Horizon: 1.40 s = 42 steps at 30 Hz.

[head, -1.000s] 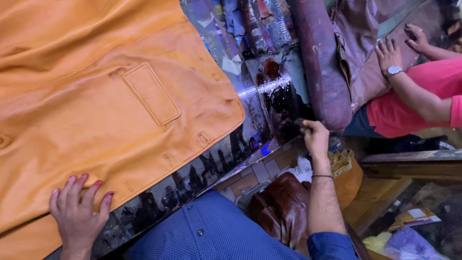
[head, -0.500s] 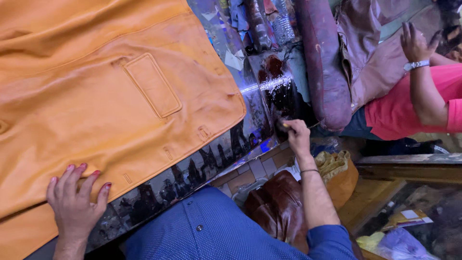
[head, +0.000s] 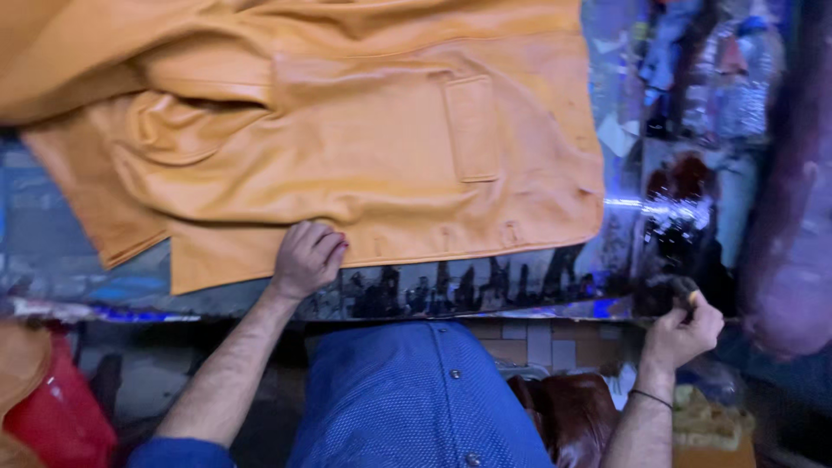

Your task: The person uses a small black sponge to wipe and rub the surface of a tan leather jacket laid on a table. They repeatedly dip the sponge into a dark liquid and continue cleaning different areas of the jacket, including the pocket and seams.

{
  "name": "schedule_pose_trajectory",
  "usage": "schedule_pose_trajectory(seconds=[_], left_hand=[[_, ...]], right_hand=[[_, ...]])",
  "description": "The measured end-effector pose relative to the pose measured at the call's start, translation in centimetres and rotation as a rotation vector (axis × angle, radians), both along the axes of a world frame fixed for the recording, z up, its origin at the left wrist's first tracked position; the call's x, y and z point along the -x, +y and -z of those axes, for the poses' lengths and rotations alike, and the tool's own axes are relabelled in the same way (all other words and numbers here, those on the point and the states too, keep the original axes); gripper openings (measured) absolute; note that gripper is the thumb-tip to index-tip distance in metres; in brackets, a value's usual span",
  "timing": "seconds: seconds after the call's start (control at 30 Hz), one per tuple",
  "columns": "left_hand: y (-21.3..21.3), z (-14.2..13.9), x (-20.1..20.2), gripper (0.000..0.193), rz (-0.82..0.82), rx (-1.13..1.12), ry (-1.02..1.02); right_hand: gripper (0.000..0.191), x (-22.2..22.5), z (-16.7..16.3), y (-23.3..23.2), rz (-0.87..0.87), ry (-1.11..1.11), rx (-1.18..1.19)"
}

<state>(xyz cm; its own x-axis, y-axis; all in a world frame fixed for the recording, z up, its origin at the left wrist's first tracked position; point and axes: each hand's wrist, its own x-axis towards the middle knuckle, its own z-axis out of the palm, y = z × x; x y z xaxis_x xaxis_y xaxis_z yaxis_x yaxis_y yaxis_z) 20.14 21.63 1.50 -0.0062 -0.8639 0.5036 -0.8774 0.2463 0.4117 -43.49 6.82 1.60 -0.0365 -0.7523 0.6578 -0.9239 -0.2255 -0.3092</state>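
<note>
Dim bluish light, glare on the tabletop, soft motion blur.
</note>
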Motion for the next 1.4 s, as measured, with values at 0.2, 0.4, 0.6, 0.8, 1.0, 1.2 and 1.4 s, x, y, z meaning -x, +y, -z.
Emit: schedule_pose_trajectory(seconds=[0.2, 0.4, 0.6, 0.8, 1.0, 1.2, 1.4], left_hand=[[5.7, -1.6, -3.3, 0.062, -0.052, -0.141, -0.14], [12.0, -1.0, -12.9, 0.072, -0.423, -0.278, -0.264], [11.4, 0.0, -14.9, 0.035, -0.313, -0.078, -0.453], [12.7, -7.5, -15.9, 0.018, -0.187, -0.298, -0.367], [15.8, -11.8, -15.5, 0.013, -0.066, -0.695, -0.487], [9.8, -10.6, -15.2, 0.029, 0.074, -0.782, -0.214], [-4.3, -7.8, -16.8, 0.013, -0.246, -0.079, 0.288]], right_hand=[[0.024, -0.3, 1.7, -1.1, 0.031, 0.086, -0.127], [0.023, -10.5, -0.3, -4.8, -0.439, -1.079, -0.104], [0.025, -31.3, 0.5, -8.5, -0.921, -1.606, -0.537], [0.024, -45.9, -0.1, -12.6, -1.016, -1.555, -0.485], [0.022, -48.7, 0.4, -11.2, -1.003, -1.58, -0.409], [0.023, -49.8, 0.8, -9.1, -1.042, -1.437, -0.376], [0.022, -50.5, 0.0, -7.8, -0.996, -1.49, -0.334]])
